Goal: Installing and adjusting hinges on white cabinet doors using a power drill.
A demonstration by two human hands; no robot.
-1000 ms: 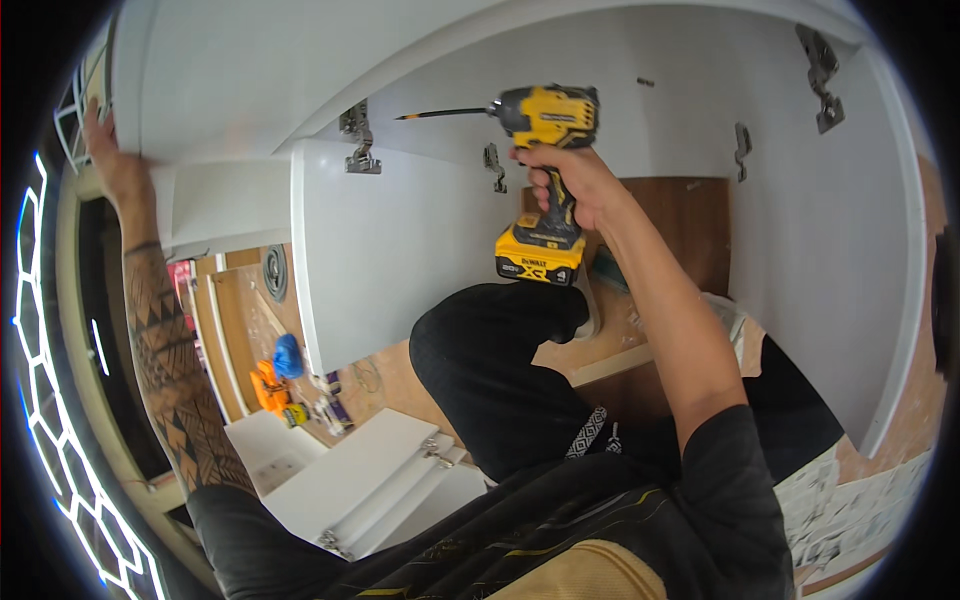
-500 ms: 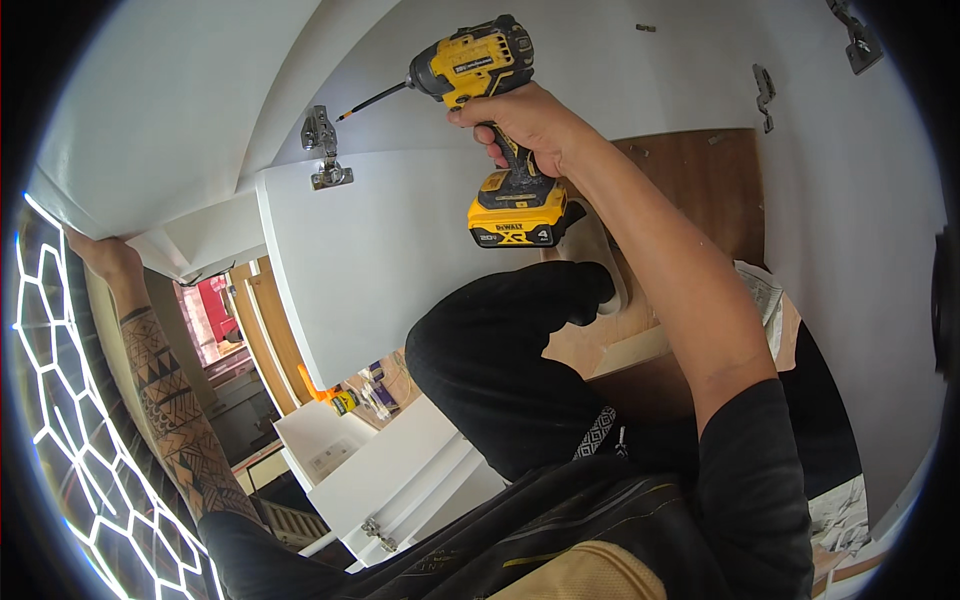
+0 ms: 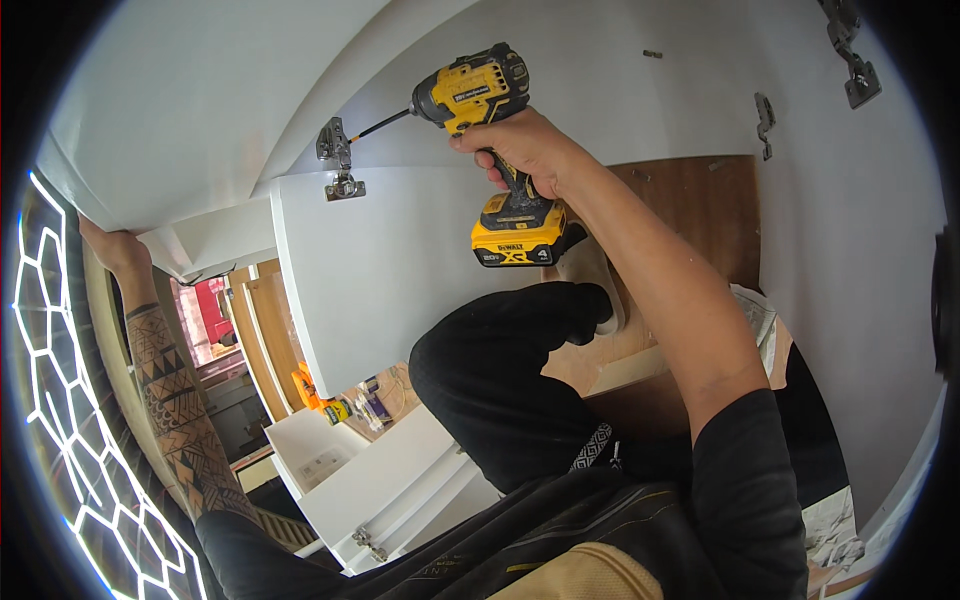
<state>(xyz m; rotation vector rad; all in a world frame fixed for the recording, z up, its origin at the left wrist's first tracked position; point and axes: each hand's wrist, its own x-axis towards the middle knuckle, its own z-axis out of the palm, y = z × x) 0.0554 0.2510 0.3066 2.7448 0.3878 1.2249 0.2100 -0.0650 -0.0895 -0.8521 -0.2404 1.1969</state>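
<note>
My right hand (image 3: pixel 520 150) is wrapped round the handle of a yellow and black cordless impact driver (image 3: pixel 478 88). Its long bit (image 3: pixel 382 126) points left, and the tip is at the side of a metal cabinet hinge (image 3: pixel 335 150); contact I cannot confirm. That hinge sits between a white door panel (image 3: pixel 190 100) at upper left and the top of a white upright panel (image 3: pixel 370 270). At far left, my left hand (image 3: pixel 120 252) is against the outer edge of the door panel, its fingers hidden behind it.
More hinges are on the white wall at right (image 3: pixel 765 125) and upper right (image 3: pixel 858 75). A white drawer or panel (image 3: pixel 390 490) with another hinge (image 3: pixel 370 543) lies below my bent leg. Small packages (image 3: pixel 372 408) and an orange tool (image 3: pixel 306 385) are on the floor beyond.
The driver's bit tip has come closer to the hinge, where a gap showed before. The whole view has shifted a little. My left hand stays at the door panel's edge.
</note>
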